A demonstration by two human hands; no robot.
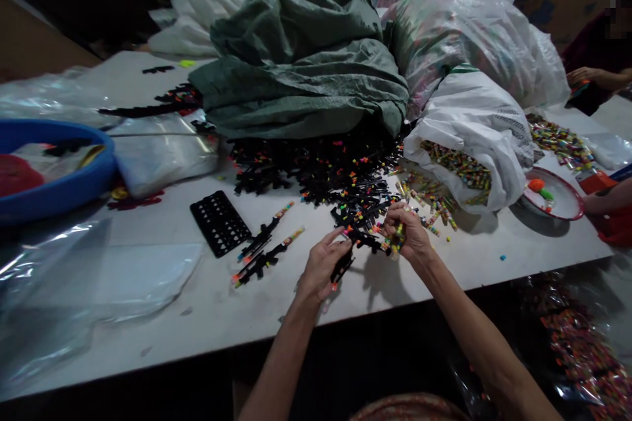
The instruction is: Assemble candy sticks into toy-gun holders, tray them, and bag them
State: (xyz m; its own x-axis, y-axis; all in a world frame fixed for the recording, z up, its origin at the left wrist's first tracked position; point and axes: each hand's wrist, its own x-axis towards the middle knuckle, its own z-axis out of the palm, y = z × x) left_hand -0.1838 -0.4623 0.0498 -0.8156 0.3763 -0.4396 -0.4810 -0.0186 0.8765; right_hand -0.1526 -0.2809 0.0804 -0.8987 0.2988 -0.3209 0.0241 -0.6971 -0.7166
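Observation:
My left hand (320,264) is closed around a black toy gun (369,241) with bright orange and pink bits at its end. Below it, another black toy gun (342,268) hangs at the same hand. In my right hand (413,231) are several clear tubes (396,241) filled with small coloured pieces, held at the far end of the toy gun; whether a tube touches the gun I cannot tell. Two toy guns with tubes at their tips (269,262) lie left of my hands. A heap of black toy guns (316,171) lies beyond them.
Loose tubes spill from a white sack (474,112) at right. A green sack (301,66) covers the heap's back. A black perforated tray (220,222), a blue basin (106,164), plastic bags (148,276) and an enamel dish (567,204) share the table. Other people's arms (605,79) show at right.

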